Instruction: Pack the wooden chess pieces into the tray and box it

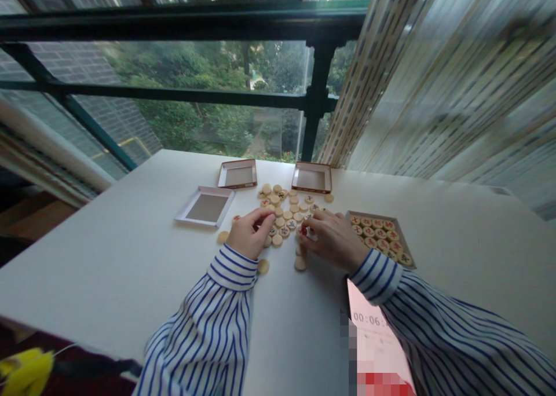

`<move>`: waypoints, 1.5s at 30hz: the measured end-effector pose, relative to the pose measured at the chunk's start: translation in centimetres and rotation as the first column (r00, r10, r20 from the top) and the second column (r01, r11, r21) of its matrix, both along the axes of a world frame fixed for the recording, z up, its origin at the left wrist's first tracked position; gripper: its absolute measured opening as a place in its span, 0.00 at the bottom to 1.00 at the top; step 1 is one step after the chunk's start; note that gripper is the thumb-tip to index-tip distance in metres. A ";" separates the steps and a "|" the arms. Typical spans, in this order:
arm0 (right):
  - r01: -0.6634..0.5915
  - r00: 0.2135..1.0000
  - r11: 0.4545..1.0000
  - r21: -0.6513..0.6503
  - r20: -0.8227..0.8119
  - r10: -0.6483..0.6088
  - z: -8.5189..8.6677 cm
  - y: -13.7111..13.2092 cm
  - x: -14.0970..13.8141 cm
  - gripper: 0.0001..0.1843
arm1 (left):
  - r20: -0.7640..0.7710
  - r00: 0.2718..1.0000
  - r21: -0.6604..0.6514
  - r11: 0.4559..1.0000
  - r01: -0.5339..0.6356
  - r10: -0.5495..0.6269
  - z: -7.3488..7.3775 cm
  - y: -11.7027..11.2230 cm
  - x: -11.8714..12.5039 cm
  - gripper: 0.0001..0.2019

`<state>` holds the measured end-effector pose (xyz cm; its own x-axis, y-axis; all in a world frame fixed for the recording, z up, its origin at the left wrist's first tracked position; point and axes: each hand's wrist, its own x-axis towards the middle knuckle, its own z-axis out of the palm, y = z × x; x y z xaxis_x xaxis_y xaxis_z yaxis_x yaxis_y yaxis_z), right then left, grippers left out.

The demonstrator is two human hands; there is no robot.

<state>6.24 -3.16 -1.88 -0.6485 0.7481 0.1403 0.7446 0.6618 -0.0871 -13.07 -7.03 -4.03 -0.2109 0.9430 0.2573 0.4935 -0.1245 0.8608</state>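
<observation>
A loose heap of round wooden Chinese chess pieces [287,215] lies mid-table, some face down, others showing black or red characters. At its left edge is my left hand [251,231], thumb and forefinger drawn together; whatever may be between them is hidden. My right hand [332,237] is at the heap's right side, its fingertips closed on a red-marked chess piece [303,230]. Just below those fingers sits a plain piece [300,263]. To the right of my right hand, a shallow box [403,234] holds rows of pieces, mostly red, with black ones in the nearest row.
Two shallow box parts, left [237,173] and right [311,177], stand at the table's back. A white-rimmed tray [182,216] lies left of the heap. A phone [373,332] with a timer lies under my right forearm. A curtain [417,83] hangs at right.
</observation>
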 end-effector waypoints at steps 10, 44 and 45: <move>-0.021 0.998 0.998 -0.053 0.057 0.024 -0.2 0.3 0.2 0.18 | -0.099 0.995 0.014 1.000 -0.016 0.017 -0.2 0.0 0.0 0.15; -0.352 0.919 0.912 -0.210 -0.264 0.294 -0.1 0.9 1.4 0.10 | -0.098 0.995 0.047 0.999 -0.001 0.006 0.1 -0.2 0.5 0.14; -0.368 0.902 0.901 -0.230 -0.324 0.286 0.0 0.9 1.4 0.11 | -0.098 0.995 0.054 0.999 0.007 -0.002 0.2 -0.2 0.5 0.13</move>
